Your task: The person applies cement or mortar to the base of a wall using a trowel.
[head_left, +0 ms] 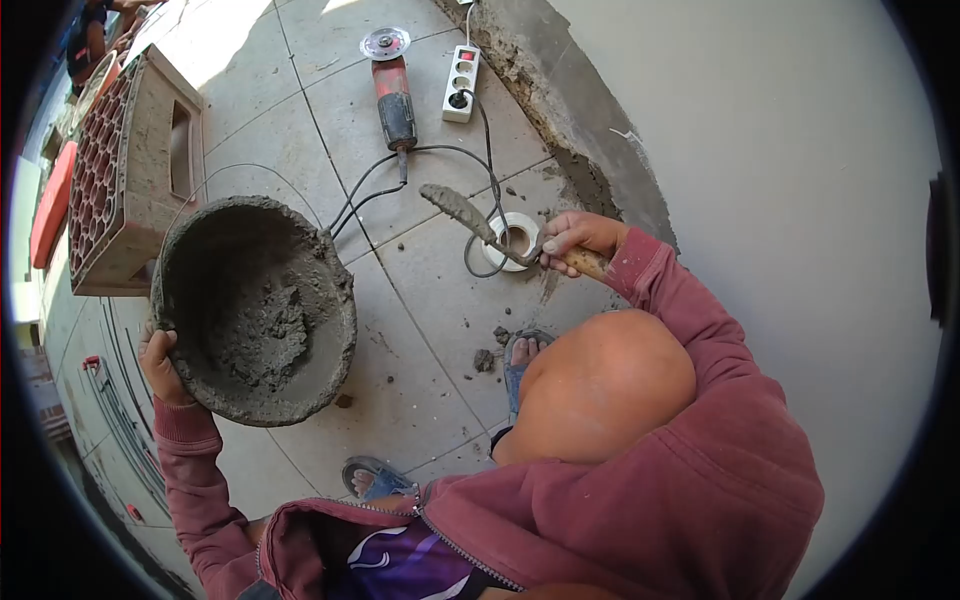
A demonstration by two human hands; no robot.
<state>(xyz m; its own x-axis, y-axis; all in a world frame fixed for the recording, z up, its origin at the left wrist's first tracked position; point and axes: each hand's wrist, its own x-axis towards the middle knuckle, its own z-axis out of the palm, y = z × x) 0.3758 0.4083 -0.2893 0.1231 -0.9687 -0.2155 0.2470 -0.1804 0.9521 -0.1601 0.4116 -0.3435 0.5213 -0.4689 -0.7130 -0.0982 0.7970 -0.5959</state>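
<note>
My left hand grips the rim of a mortar bucket, which is tilted so its mouth faces me. Wet grey mortar lies inside, heaped toward the right, and more is crusted on the rim. In my right hand is a trowel, its wooden handle closed in my fingers. The blade points left toward the bucket and is smeared with mortar. Below the trowel's neck, a white roll of tape rests on the floor, partly covered by the trowel.
An angle grinder and a white power strip lie ahead, their black cable looping over the tiles. A dirty plastic crate stands left. The plastered wall rises on my right. Mortar crumbs dot the floor near my foot.
</note>
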